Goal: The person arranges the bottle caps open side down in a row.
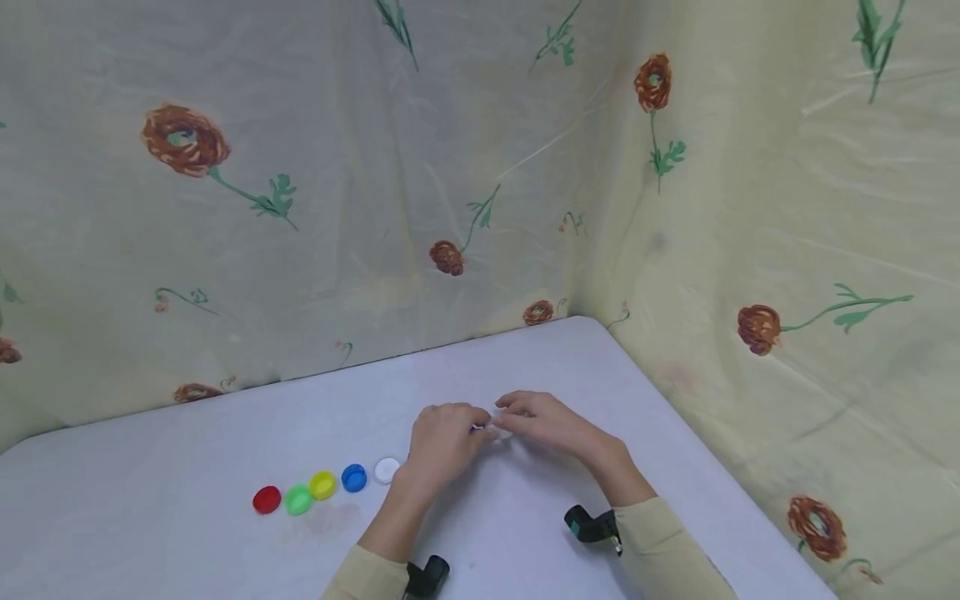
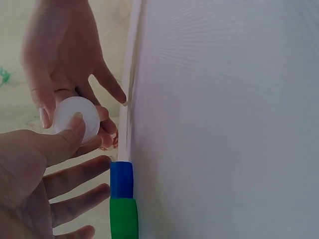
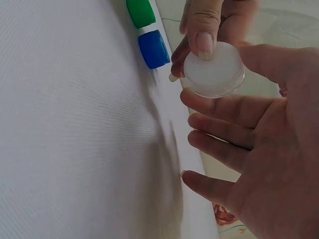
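Observation:
My left hand (image 1: 447, 442) pinches a round white cap (image 2: 75, 117), thumb on its flat face. A finger supports it from behind, and the other left fingers are spread. My right hand (image 1: 551, 425) is close against the same cap (image 3: 214, 69). Its thumb is at the rim and its index finger lies along the lower edge, the fingers fairly straight. Whether the right hand bears any of the cap's weight, I cannot tell. In the head view the hands mostly hide this cap. Near it in the wrist views stand a blue cap (image 3: 154, 49) and a green cap (image 2: 123, 219).
On the white table (image 1: 225, 467), left of my hands, lie a red cap (image 1: 267, 500), a light green cap (image 1: 298, 500), a yellow cap (image 1: 322, 485), a blue cap (image 1: 354, 477) and a white cap (image 1: 386, 470). Flowered curtains (image 1: 337, 208) hang behind and right of the table.

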